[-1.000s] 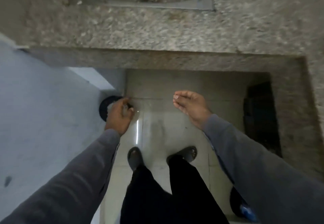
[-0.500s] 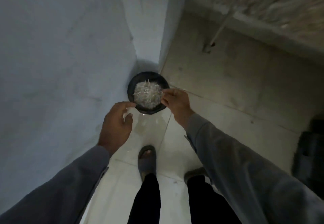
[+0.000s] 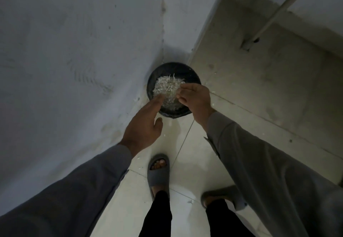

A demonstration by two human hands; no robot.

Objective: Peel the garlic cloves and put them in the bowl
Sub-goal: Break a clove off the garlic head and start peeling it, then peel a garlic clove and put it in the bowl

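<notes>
A round black container (image 3: pixel 173 65) stands on the floor in the corner, heaped with white garlic peels (image 3: pixel 167 86). My left hand (image 3: pixel 144 125) reaches over its near left rim, fingers straight, fingertips at the edge of the heap. My right hand (image 3: pixel 194 99) hovers over the near right side with fingers curled, tips against the peels; whether they pinch any is hidden. No whole garlic cloves show.
A grey wall (image 3: pixel 74 69) rises close on the left and meets a pillar behind the container. A pale pipe (image 3: pixel 269 19) runs down at the upper right. My feet in grey slippers (image 3: pixel 158 171) stand on tiles flecked with peel bits.
The view has swung from the counter and sink down to the corner container. Both hands have moved over it; my left hand's fingers have straightened out to the peels.
</notes>
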